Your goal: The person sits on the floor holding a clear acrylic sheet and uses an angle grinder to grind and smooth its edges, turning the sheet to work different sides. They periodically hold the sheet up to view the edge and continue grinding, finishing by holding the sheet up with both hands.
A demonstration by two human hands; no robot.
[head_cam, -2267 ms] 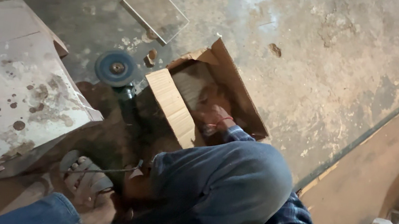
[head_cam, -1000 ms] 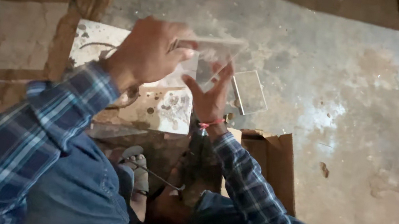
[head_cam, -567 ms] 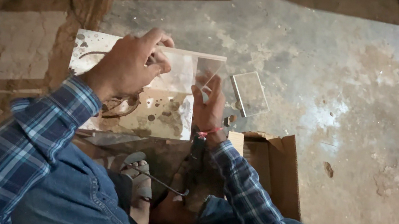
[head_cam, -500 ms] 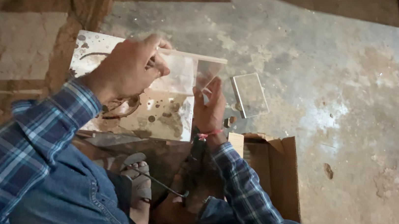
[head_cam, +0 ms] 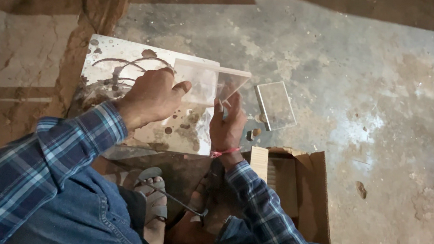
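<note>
Since a moment ago my hands have barely shifted. My left hand and right hand are both closed on one clear glass sheet, held above one stained white slab. One second glass pane lies on the concrete floor, one open cardboard box beside my knee.

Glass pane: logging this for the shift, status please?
Left hand and right hand both shut on glass pane, held above stained board. Second pane on floor, clear.
</note>
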